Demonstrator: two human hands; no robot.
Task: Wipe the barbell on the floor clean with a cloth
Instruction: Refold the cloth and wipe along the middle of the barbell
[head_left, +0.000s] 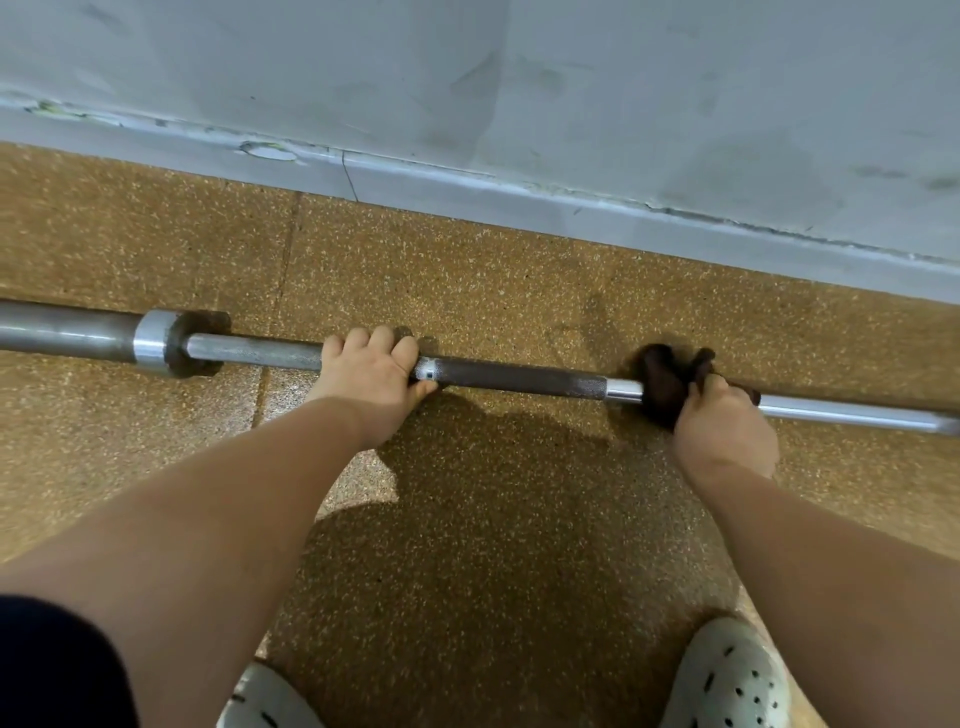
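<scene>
Speckled tan floor meets a scuffed pale grey wall with skirting.

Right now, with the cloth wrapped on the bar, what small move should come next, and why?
Probably slide the right hand with the brown cloth leftward along the barbell, over the dark knurled stretch toward the left hand. The cloth is gripped round the shaft at that stretch's right end, and the left hand grips the bar.
</scene>
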